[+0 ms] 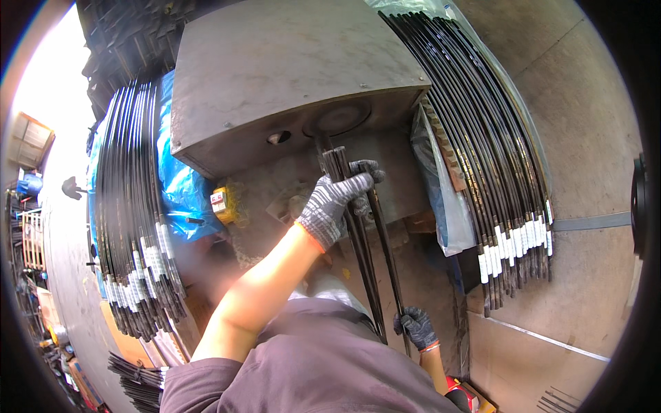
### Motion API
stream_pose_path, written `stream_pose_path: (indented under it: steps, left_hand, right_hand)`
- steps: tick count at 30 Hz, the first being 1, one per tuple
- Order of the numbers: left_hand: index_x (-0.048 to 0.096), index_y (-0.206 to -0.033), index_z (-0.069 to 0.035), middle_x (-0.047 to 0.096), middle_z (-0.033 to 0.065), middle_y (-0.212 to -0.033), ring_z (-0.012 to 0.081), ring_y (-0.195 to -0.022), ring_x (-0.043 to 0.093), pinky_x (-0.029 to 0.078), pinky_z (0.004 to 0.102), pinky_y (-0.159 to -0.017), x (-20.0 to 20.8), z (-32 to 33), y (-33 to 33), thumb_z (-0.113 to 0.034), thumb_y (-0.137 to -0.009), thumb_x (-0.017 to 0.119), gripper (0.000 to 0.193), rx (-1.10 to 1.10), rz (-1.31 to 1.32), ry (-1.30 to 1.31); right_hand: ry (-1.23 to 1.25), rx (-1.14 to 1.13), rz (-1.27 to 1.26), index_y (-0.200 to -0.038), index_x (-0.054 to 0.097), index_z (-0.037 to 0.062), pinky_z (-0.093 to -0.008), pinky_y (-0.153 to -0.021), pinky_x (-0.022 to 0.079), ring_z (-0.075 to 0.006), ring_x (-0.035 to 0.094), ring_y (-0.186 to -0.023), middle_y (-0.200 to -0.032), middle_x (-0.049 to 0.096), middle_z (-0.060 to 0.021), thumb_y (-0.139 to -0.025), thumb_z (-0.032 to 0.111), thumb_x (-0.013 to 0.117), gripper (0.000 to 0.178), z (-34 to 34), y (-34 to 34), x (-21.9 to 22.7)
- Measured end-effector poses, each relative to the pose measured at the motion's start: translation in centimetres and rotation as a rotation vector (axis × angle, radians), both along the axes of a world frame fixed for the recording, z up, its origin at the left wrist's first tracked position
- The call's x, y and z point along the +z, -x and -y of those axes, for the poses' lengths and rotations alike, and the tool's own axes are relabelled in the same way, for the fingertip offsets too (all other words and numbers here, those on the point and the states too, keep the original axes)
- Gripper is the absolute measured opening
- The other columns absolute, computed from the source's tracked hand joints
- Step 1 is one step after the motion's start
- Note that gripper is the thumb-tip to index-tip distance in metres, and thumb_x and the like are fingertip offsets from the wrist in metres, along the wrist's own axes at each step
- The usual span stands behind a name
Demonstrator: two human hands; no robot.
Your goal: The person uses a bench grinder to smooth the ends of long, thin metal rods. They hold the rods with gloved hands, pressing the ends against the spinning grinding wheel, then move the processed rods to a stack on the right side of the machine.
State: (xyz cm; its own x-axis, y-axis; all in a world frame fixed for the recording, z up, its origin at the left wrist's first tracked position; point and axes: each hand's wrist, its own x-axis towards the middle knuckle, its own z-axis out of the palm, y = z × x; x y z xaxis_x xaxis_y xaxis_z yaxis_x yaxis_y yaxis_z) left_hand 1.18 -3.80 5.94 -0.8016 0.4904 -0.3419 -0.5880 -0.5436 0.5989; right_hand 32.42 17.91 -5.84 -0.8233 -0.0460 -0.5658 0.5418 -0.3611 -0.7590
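Left hand point(330, 206) was clenched round several rods point(363, 256) at the box's point(289, 69) near side; right hand point(418, 328) gripped one rod nearer the body. Risk: uneven left grip could let one slip; a swung end could knock the box edge. Rod stacks flanked it, left stack point(131, 186) by blue sheet point(180, 186), right stack point(485, 151) by clear sheet point(447, 220). Brown floor point(592, 158) lay far right.
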Motion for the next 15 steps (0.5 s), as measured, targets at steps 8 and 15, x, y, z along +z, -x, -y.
stream_pose_path:
  steps: [8, 15]
  left_hand:
    - [0.056, -0.107, -0.006, 0.062, 0.0038, -0.091, 0.0047, -0.054, 0.047, 0.050, 0.0253, -0.054, -0.7, -0.3, -0.3, -0.009, -0.078, 0.065, 0.031, -0.055, -0.019, 0.038]
    - [0.056, -0.102, -0.009, 0.062, 0.0021, -0.086, 0.0046, -0.053, 0.047, 0.051, 0.0262, -0.053, -0.8, -0.1, -0.5, -0.012, -0.081, 0.064, 0.022, -0.034, 0.081, -0.031]
  right_hand:
    - [-0.084, -0.087, -0.043, -0.090, 0.060, 0.0029, -0.0272, -0.065, 0.049, -0.0155, 0.059, -0.072, -0.078, 0.062, -0.0074, -0.082, 0.017, 0.065, 0.017, 1.0, -0.1, -0.5]
    - [-0.237, 0.012, -0.054, -0.094, 0.059, 0.0042, -0.0272, -0.075, 0.048, -0.0131, 0.060, -0.080, -0.088, 0.064, -0.0057, -0.086, 0.013, 0.060, 0.012, 2.8, 0.6, -1.9]
